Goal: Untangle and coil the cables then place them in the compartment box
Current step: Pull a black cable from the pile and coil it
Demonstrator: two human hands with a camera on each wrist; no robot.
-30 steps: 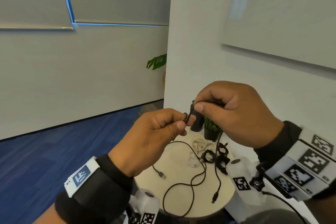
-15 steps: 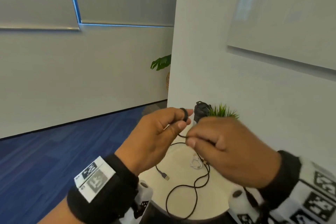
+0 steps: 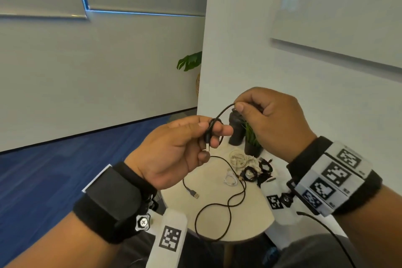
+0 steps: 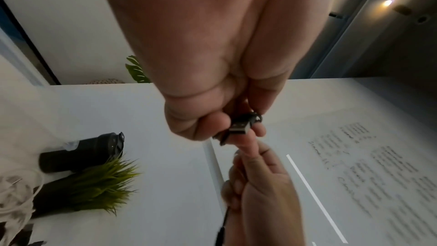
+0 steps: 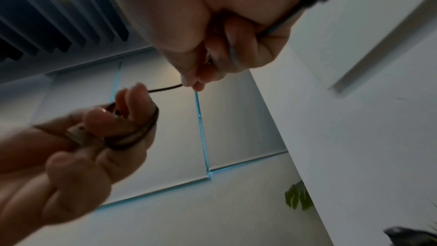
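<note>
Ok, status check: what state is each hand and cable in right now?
Left hand: holds loops of the black cable wound round its fingers, USB plug at the fingertips.
Right hand: pinches the same cable's free run, raised above the left.
Black cable: partly coiled, its tail trailing loose on the table.
White cables: bundled on the table.
Small black cables: coiled on the table.

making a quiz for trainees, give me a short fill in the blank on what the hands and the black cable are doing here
1. The black cable is looped around the fingers of the ____ hand.
2. The right hand pinches the cable between thumb and ____.
3. The cable's loose end lies on the round ____ below.
4. The plug held in the left hand is a ____ connector.

Missing words: left; forefinger; table; USB
</note>
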